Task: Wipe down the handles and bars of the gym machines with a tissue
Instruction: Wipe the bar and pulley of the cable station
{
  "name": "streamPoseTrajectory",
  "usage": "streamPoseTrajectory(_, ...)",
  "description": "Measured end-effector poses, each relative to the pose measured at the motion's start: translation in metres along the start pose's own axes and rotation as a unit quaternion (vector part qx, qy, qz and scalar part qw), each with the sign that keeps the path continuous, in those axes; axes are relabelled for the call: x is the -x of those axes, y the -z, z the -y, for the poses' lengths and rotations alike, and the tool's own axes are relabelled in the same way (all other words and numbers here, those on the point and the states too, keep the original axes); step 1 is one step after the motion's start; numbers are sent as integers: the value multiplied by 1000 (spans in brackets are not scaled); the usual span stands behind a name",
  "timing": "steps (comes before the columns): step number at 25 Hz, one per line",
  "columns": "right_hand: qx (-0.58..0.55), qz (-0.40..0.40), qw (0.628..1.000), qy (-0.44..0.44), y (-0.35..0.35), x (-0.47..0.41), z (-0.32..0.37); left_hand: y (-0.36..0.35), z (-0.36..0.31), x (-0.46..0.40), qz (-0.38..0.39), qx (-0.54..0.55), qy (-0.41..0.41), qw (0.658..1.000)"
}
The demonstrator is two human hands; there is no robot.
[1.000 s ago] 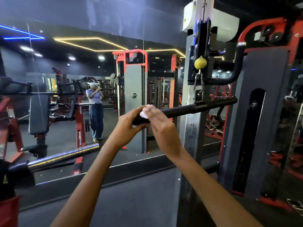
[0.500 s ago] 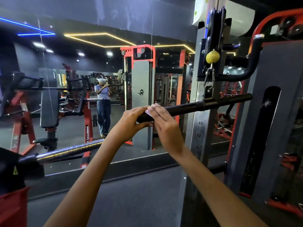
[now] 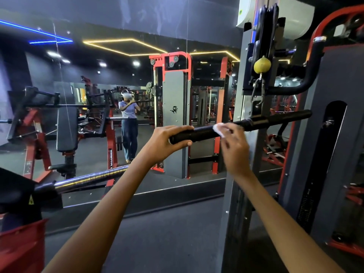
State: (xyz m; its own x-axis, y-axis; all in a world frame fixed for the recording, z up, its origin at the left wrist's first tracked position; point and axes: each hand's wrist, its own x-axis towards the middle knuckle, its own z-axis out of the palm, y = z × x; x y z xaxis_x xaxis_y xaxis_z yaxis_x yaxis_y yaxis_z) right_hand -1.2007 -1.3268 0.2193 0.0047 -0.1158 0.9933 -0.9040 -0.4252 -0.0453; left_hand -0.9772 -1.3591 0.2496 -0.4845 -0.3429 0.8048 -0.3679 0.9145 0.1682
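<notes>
Two bare hands work on one black bar point(image 3: 275, 120), which runs slightly uphill from lower left to upper right in front of a grey weight-stack column point(image 3: 246, 134). Left hand point(image 3: 167, 140): fingers over the top of the bar's left end, thumb beneath, wrapped round the grip. Right hand point(image 3: 234, 146): just to the right of the left, not touching it, a short length of bare bar between them. Its fingers curl over the bar with a white tissue point(image 3: 218, 129) pressed against the bar's upper face; the tissue shows as a small crumpled patch at the fingertips, the rest hidden under the hand. This hand is somewhat blurred; exact finger spacing cannot be told. The bar hangs by a metal clip point(image 3: 258, 89) below a yellow ball point(image 3: 262, 65) on the cable carriage. A curved black handle point(image 3: 307, 75) sits above and behind the bar's right end. A wall mirror point(image 3: 98, 95) to the left reflects red-framed machines and a standing person point(image 3: 129, 125) with both arms raised. A chrome barbell sleeve point(image 3: 92, 179) projects at lower left.
</notes>
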Motion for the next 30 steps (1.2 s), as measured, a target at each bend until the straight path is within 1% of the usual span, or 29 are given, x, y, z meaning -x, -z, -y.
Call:
streamPoseTrajectory(2,27,-44,992,-115,7,0,-10,0,-1,-6,30,14,18,999)
streamPoseTrajectory(3,32,-44,991,-125,3,0,-1,-1,-2,-9,39,17,24,999)
streamPoseTrajectory(4,29,-23,995,-90,-4,2,13,-2,-3,-10,39,20,28,999)
streamPoseTrajectory(5,12,10,1000,-14,-10,5,26,-3,-3,-10,34,23,29,999)
streamPoseTrajectory(6,-9,45,997,68,-14,6,31,-3,-3,-10,27,25,27,999)
streamPoseTrajectory(7,-15,65,990,123,-12,4,26,-1,-3,-9,25,26,25,999)
streamPoseTrajectory(8,-6,63,989,134,-6,-1,15,1,-4,-9,27,25,26,999)
streamPoseTrajectory(9,7,44,995,92,0,-5,0,4,-4,-10,34,21,30,999)
streamPoseTrajectory(10,13,13,1000,6,7,-9,-13,6,-5,-11,44,19,36,998)
streamPoseTrajectory(11,23,-18,997,-78,12,-10,-18,7,-6,-12,55,16,40,998)
streamPoseTrajectory(12,24,-32,992,-121,10,-8,-13,8,-7,-14,61,15,43,997)
streamPoseTrajectory(13,13,-26,994,-101,4,-7,1,7,-8,-14,63,14,41,997)
streamPoseTrajectory(14,-1,-3,1000,-30,-6,-5,21,6,-9,-14,62,17,37,997)
streamPoseTrajectory(15,-12,31,997,71,-13,-1,41,6,-10,-13,59,20,30,998)
streamPoseTrajectory(16,-11,67,984,163,-17,1,48,7,-9,-11,58,24,26,998)
streamPoseTrajectory(17,-6,92,971,219,-15,-2,43,8,-9,-10,62,25,29,997)
streamPoseTrajectory(18,5,97,968,232,-9,-7,28,11,-8,-10,71,27,41,996)
streamPoseTrajectory(19,18,84,973,212,-3,-9,7,12,-8,-10,80,30,55,995)
streamPoseTrajectory(21,25,46,992,111,11,-10,-20,12,-9,-10,92,37,74,992)
streamPoseTrajectory(22,31,33,995,87,10,-7,-17,11,-9,-10,96,39,74,992)
streamPoseTrajectory(23,32,28,994,105,4,-6,-3,10,-10,-11,98,37,69,992)
streamPoseTrajectory(24,25,40,986,158,-5,-5,16,9,-10,-11,97,31,59,993)
streamPoseTrajectory(25,13,71,972,222,-12,-4,34,10,-10,-10,94,24,49,994)
streamPoseTrajectory(26,4,100,959,265,-15,-6,41,11,-10,-9,94,20,44,994)
streamPoseTrajectory(27,3,107,955,277,-11,-11,38,13,-9,-9,93,20,43,995)
streamPoseTrajectory(28,13,89,964,248,-4,-13,25,14,-9,-9,85,24,45,995)
streamPoseTrajectory(29,27,63,981,179,3,-14,6,15,-10,-12,70,35,53,996)
streamPoseTrajectory(30,37,35,996,79,13,-15,-13,15,-12,-15,56,54,67,995)
